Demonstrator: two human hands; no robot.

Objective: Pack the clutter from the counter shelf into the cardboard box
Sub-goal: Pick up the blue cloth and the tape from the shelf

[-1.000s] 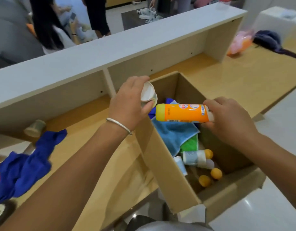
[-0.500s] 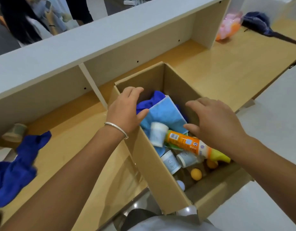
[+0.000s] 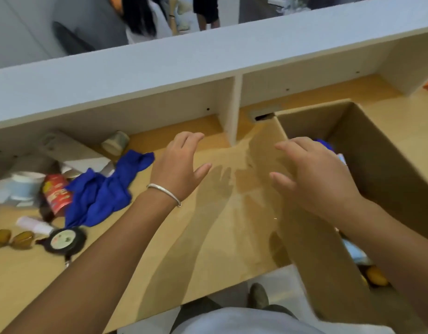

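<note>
The cardboard box (image 3: pixel 377 150) stands open on the right of the wooden counter, its inside mostly hidden by my right arm; a blue cloth edge and an orange ball (image 3: pixel 377 276) show in it. My left hand (image 3: pixel 181 169) hovers empty over the counter with fingers spread, just right of a blue cloth (image 3: pixel 104 189). My right hand (image 3: pixel 314 174) is also empty, fingers relaxed, above the box's left wall. Left of the cloth lie a red can (image 3: pixel 57 194), a black round tin (image 3: pixel 63 239), a small white tube (image 3: pixel 34 224) and a pale cup (image 3: pixel 115 142).
A white shelf (image 3: pixel 208 66) with an upright divider (image 3: pixel 232 112) runs along the back of the counter (image 3: pixel 208 237). A white tub (image 3: pixel 25 186) and amber sunglasses (image 3: pixel 11 238) sit at far left. People stand beyond the shelf. The floor lies below the counter's front edge.
Both hands let go of the cup and the orange bottle inside the box, then came out empty and moved left over the counter. The view swung left toward the clutter.
</note>
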